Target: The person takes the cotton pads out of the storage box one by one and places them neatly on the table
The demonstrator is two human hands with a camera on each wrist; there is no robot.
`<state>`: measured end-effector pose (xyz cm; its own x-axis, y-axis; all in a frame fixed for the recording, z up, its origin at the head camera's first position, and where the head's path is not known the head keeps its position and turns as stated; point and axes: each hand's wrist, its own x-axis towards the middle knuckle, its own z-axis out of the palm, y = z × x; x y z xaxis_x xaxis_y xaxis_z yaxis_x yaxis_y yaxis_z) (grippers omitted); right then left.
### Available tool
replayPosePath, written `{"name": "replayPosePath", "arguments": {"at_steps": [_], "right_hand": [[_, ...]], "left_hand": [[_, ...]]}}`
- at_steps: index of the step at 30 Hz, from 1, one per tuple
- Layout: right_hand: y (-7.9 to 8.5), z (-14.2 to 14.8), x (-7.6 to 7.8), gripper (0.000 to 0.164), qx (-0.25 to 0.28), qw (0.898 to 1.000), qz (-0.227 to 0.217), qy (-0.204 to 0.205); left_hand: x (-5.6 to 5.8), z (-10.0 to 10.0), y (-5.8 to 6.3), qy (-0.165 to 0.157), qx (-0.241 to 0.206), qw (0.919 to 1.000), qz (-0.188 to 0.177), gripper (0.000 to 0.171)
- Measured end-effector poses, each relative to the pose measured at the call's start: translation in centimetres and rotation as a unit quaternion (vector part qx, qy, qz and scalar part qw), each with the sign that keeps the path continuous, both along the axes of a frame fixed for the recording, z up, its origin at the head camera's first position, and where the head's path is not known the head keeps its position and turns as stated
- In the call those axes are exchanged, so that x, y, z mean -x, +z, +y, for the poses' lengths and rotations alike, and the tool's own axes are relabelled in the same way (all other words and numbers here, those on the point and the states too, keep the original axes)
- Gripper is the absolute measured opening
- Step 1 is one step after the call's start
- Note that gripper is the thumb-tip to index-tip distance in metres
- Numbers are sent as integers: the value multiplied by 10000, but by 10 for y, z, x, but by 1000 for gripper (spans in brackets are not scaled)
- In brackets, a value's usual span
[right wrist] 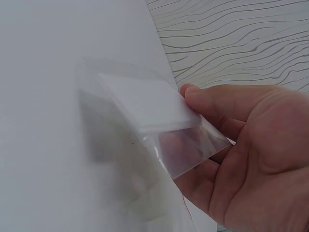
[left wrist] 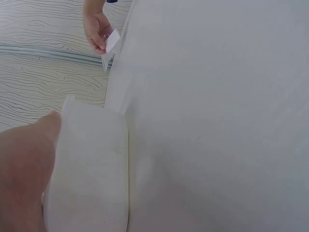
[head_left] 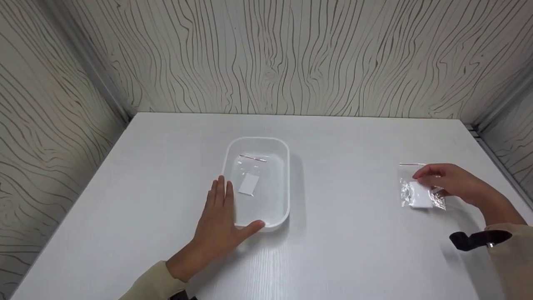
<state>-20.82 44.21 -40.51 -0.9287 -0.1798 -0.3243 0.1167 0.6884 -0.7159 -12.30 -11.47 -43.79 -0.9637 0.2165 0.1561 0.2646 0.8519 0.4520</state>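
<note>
Altogether two hands show, one bag held, another bag inside one tray

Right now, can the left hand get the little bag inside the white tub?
Probably yes. The left hand lies against the white tub, which is open on top, and nothing covers the clear bag inside. It would likely just have to lift up and over first.

Behind your left hand: beige sleeve, black piece. Behind right hand: beige sleeve, black curved mount, silvery bit.
</note>
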Motion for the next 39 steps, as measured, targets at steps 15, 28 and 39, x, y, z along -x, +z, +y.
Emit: {"name": "replayPosePath", "arguments": {"at_steps": [15, 28, 39], "right_hand": [[-9, -13, -1, 63, -643, 9974, 251, 220], [-10, -18, -1, 78, -901, 9951, 349, 184], [-15, -15, 0, 81, -842, 9957, 382, -71]], "left_hand": [[-1, -1, 1, -26, -25, 10000, -85, 120], [0, -1, 1, -33, 38, 9999, -116, 121], [0, -2, -1, -39, -28, 10000, -61, 121]]}}
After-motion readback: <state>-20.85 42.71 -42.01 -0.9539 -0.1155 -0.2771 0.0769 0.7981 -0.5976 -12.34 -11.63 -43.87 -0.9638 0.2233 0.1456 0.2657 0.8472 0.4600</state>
